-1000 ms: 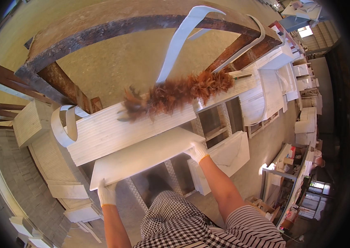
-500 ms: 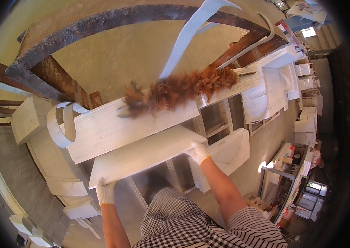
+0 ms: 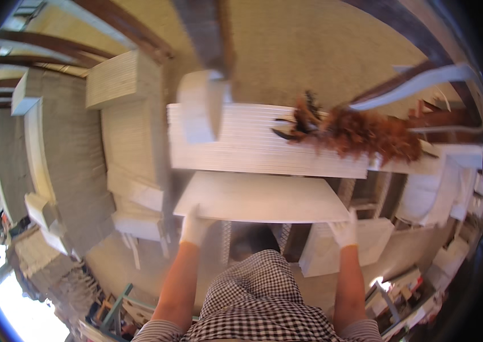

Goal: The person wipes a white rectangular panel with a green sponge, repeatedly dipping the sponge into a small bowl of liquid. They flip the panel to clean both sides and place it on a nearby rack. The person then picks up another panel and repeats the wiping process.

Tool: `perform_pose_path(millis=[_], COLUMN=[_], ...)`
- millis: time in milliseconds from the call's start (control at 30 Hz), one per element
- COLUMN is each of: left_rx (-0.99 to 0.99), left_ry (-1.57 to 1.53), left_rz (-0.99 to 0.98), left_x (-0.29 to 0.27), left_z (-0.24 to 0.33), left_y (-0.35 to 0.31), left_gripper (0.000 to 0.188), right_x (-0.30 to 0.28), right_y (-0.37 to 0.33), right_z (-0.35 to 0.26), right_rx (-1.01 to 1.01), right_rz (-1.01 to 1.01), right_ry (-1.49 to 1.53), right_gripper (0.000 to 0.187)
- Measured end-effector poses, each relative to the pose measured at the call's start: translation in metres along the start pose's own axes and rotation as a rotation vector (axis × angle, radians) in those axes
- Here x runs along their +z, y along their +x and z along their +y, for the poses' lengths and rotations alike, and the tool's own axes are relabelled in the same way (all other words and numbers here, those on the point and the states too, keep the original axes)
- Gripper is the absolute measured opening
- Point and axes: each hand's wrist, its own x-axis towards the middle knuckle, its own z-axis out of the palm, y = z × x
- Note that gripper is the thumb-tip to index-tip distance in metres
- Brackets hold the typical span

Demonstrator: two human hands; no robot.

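Note:
A thin white stone slab is held nearly level in front of my waist. My left hand, in a white glove, is closed on its near left corner. The near right corner is gripped by my right hand, gloved too, with the fingers partly hidden under the slab. Just beyond it lies a long stack of white slabs, seen by its many edges. A brown feather duster rests on the right part of that stack. Near the stack's left end stands a pale curved strap, blurred.
Several white slabs lean together by my right forearm. Rusty metal beams rise beyond the stack. More stone stacks stand on the left, and a shelf or cart with goods is at the lower right.
My view has turned left, so the stack and duster appear farther right. The slab, tilted in the earlier picture, now looks level; both hands still hold it.

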Motion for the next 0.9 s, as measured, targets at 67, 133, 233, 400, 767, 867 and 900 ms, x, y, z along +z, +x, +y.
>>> perform_pose_path(millis=[67,133,233,400,767,867,900], left_rx=[-0.025,-0.079,-0.127,-0.335,-0.331,-0.25,-0.222], left_ry=[-0.25,-0.509,-0.647,-0.354,1.353,1.676,1.636], left_rz=[0.047,0.063,-0.01,-0.036,-0.032,0.38,0.392], left_x=[0.005,0.003,-0.016,-0.05,-0.067,-0.058,-0.06], left_z=[0.008,0.019,0.039,0.074,0.032,0.004,0.004], left_y=[-0.005,-0.009,-0.011,0.009,0.158,0.146,0.14], left_gripper=[0.059,0.072,0.095,0.107,0.061,0.059,0.059], right_x=[-0.013,-0.024,-0.036,-0.04,-0.069,-0.087,-0.088], right_y=[0.005,0.011,0.021,0.054,0.171,0.183,0.175], right_z=[-0.024,-0.039,-0.052,-0.067,0.008,0.036,0.042], right_rx=[0.222,0.317,0.409,0.578,0.347,0.304,0.277], right_rz=[0.183,0.196,0.098,-0.012,0.177,0.4,0.454], right_ry=[0.193,0.061,-0.205,-0.471,-0.902,-1.781,-1.848], right_gripper=[0.073,0.079,0.079,0.066,0.045,0.046,0.046])
